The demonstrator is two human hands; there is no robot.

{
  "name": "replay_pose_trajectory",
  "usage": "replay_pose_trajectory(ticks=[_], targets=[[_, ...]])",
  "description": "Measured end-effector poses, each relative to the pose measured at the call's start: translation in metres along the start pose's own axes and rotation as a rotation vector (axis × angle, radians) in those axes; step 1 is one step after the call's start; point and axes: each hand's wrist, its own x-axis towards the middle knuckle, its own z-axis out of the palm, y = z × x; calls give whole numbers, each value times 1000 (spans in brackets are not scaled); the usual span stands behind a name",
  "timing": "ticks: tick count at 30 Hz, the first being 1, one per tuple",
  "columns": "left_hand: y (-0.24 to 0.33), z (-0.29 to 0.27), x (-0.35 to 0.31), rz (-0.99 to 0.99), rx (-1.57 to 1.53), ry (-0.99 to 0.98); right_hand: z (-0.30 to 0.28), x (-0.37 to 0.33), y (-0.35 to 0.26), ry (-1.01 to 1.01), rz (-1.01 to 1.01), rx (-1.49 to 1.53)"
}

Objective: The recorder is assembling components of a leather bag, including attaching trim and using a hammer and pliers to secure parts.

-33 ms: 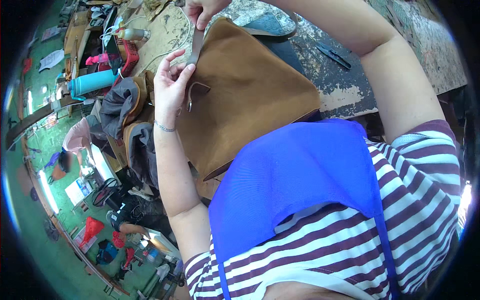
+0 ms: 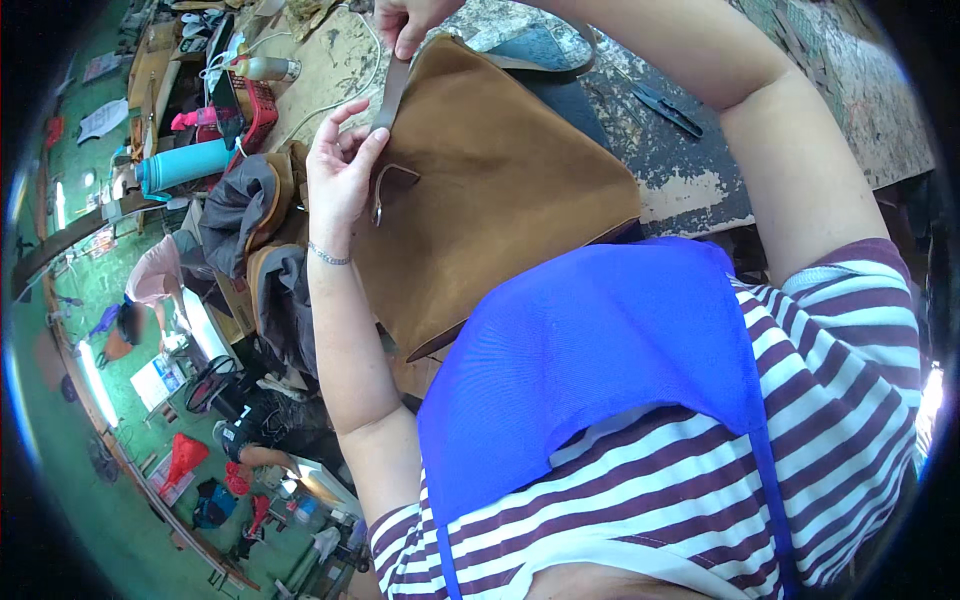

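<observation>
A brown suede-like bag (image 2: 500, 170) lies across the worktable against the front of my blue apron. Along its left edge runs a flat grey-brown leather strap (image 2: 391, 93), drawn fairly straight between my hands. My left hand (image 2: 342, 170) pinches the strap's lower part between thumb and finger, its other fingers raised. At the strap's upper end my right hand (image 2: 412, 22) grips it, partly cut off by the picture's top edge. Just right of my left hand, a narrow curled strap end with a small metal piece (image 2: 377, 212) rests on the bag.
Tweezers-like dark pliers (image 2: 667, 109) lie on the worn tabletop (image 2: 690, 195) to the right. On the left stand a red basket (image 2: 262, 115), a turquoise bottle (image 2: 187, 168) and grey-and-brown bag pieces (image 2: 240, 215). Other people work at tables farther left.
</observation>
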Motion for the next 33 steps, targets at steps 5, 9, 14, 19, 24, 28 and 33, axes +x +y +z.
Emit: replay_pose_trajectory(ticks=[5, 9, 14, 19, 24, 28, 33], targets=[[-4, -4, -1, 43, -1, 19, 23, 10, 30, -42, 16, 254], [-2, -2, -2, 22, 20, 41, 29, 9, 31, -45, 14, 293], [-6, -1, -4, 30, 62, 57, 35, 12, 17, -26, -37, 312], [-4, 4, 0, 34, 94, 68, 30, 0, -5, 41, -13, 177], [-4, 3, 1, 32, 85, 53, 26, -1, 3, -7, 61, 216], [-2, 6, 8, -121, 116, 44, 10, -4, -12, -14, 51, 206], [9, 13, 5, -181, 89, 91, -2, 7, -20, 64, -88, 51]])
